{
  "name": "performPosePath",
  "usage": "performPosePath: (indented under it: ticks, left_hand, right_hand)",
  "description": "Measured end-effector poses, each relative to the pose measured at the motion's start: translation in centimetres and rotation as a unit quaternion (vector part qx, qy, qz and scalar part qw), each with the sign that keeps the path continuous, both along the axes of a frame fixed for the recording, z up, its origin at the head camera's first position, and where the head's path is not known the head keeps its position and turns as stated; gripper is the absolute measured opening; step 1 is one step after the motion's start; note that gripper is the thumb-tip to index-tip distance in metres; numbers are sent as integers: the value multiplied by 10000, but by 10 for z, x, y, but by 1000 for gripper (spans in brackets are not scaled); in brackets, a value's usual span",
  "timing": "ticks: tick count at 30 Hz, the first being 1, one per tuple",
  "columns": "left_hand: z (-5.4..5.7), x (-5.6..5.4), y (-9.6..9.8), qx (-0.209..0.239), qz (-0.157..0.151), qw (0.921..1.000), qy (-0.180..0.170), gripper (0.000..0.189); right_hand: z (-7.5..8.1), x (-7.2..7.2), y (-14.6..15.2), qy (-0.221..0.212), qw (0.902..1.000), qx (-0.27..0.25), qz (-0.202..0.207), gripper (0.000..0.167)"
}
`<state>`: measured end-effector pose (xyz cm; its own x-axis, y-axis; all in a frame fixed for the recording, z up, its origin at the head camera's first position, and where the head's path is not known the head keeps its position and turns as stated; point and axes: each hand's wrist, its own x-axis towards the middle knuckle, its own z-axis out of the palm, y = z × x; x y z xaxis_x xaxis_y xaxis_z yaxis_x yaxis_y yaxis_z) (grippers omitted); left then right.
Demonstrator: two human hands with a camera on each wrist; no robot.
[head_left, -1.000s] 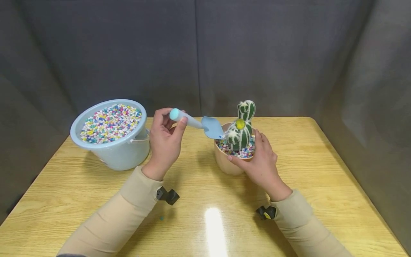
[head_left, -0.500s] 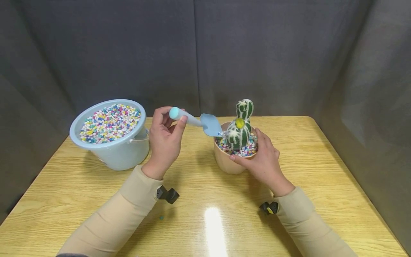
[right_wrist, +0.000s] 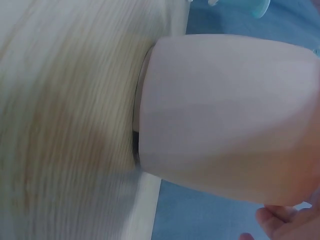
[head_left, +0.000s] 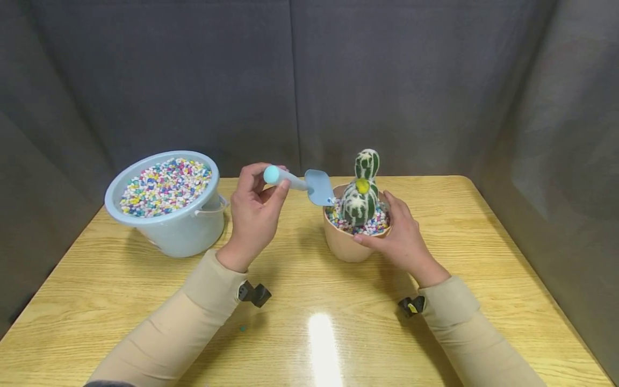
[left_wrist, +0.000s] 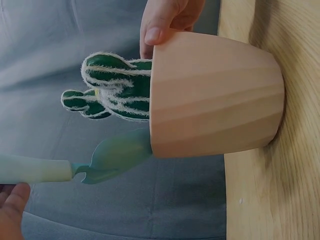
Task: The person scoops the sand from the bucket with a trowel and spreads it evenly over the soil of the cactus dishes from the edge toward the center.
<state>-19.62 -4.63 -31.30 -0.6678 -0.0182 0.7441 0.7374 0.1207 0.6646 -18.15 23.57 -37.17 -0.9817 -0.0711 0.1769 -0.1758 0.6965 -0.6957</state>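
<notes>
My left hand (head_left: 256, 217) grips the pale handle of a small blue trowel (head_left: 319, 187), its blade slanting down to the left rim of a peach flowerpot (head_left: 349, 248). A few pebbles cling near the blade's tip. In the left wrist view the blade (left_wrist: 120, 152) meets the pot's rim, its end hidden behind the wall. My right hand (head_left: 405, 242) holds the pot's right side, thumb at the front rim. A fuzzy green cactus (head_left: 359, 207) with a yellow flower stands in the pot among colourful pebbles (head_left: 374, 224). The right wrist view shows mostly the pot's wall (right_wrist: 225, 110).
To the left stands a light blue bucket (head_left: 181, 236) full of multicoloured pebbles (head_left: 166, 187), its white handle (head_left: 211, 211) hanging at the right side. One tiny teal pebble (head_left: 243, 328) lies on the wooden table (head_left: 290, 279). Grey curtains (head_left: 290, 91) enclose the back and sides.
My right hand has slid slightly right along the pot. The cactus's top has shifted a little left. My left hand and the trowel's handle have moved slightly right, the blade tip staying by the rim.
</notes>
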Motion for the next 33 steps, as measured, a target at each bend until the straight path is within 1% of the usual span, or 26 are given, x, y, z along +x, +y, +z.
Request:
performPosePath:
  ticks: [4,11,19,24,29,33]
  left_hand:
    - [-1,0,1,-125,-51,9998,129,30]
    - [-3,0,2,-490,-170,9977,431,33]
    - [-2,2,6,-733,-168,9954,586,34]
    - [-2,1,7,-856,-245,9937,684,35]
    - [-3,1,7,-1169,-322,9886,892,36]
    - [-3,1,6,-1501,-373,9809,1178,38]
  right_hand:
    - [1,-1,1,-17,10000,-26,88,114]
    - [0,-2,2,10,9999,-54,136,110]
    - [1,-2,3,2,9999,-28,122,110]
    - [1,-3,4,-8,9999,-22,127,111]
    - [1,-4,6,-38,9999,31,162,112]
    - [2,-4,7,-42,9997,91,201,112]
